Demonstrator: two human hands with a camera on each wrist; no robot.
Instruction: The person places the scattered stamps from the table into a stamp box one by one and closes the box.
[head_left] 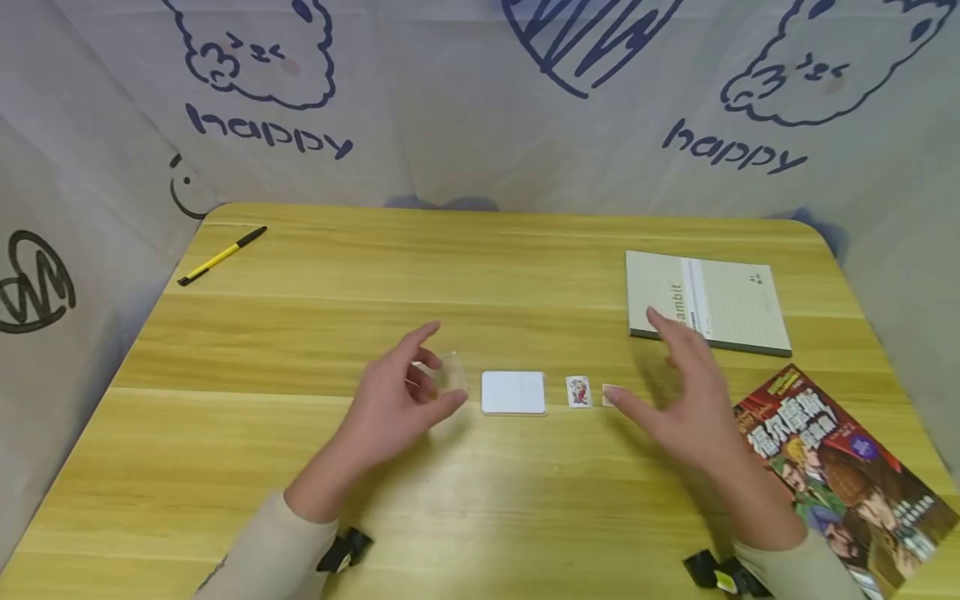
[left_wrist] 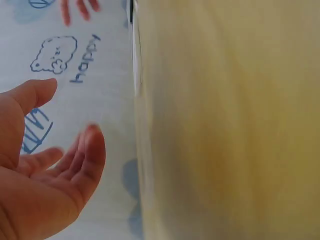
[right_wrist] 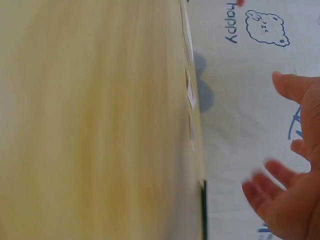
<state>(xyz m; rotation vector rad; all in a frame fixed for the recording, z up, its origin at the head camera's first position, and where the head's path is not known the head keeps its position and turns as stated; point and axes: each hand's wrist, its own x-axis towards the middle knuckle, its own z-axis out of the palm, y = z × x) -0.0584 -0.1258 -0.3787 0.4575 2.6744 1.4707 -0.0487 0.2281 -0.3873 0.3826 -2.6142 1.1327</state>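
My left hand (head_left: 401, 396) hovers over the table, its fingers loosely bent and apart from the thumb. Just past its fingertips lies a clear, see-through piece (head_left: 454, 372), partly hidden behind the hand; I cannot tell whether they touch. A white rounded rectangular block (head_left: 513, 392) lies between the hands. To its right is a small picture card (head_left: 578, 392), and another small card (head_left: 607, 395) is mostly covered by the right thumb. My right hand (head_left: 686, 400) is spread with nothing in it. Both wrist views show the left hand (left_wrist: 60, 175) and right hand (right_wrist: 292, 195) with fingers apart.
A beige notebook (head_left: 738, 304) lies behind the right hand. Beside the right forearm is a comic-style book (head_left: 855, 483), partly under the arm. A yellow and black pen (head_left: 222, 256) lies at the far left. White cloth (head_left: 450, 125) with drawings hangs behind the wooden table (head_left: 420, 275).
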